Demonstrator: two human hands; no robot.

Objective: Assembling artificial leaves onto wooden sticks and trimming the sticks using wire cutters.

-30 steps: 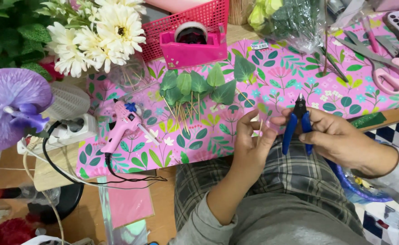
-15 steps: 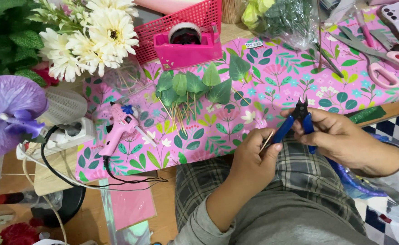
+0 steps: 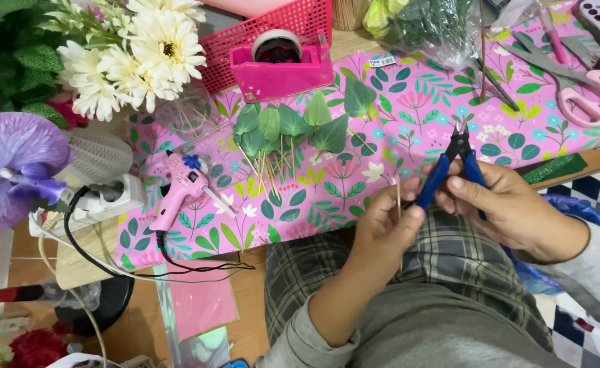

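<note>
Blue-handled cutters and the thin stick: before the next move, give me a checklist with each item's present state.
1. Right hand grips the blue-handled cutters by the handles: ok.
2. Left hand pinches the thin wooden stick roughly upright: ok.
3. Stick between the cutter blades: not ok; the blades point up and away, beside the stick.
4. Cutter blades open or closed: cannot tell, too small.
5. Fingertips clear of the blades: ok; both hands sit below the cutter head.
6. Leaves on sticks and pink glue gun lie on the floral cloth, apart from both hands: ok.
</note>
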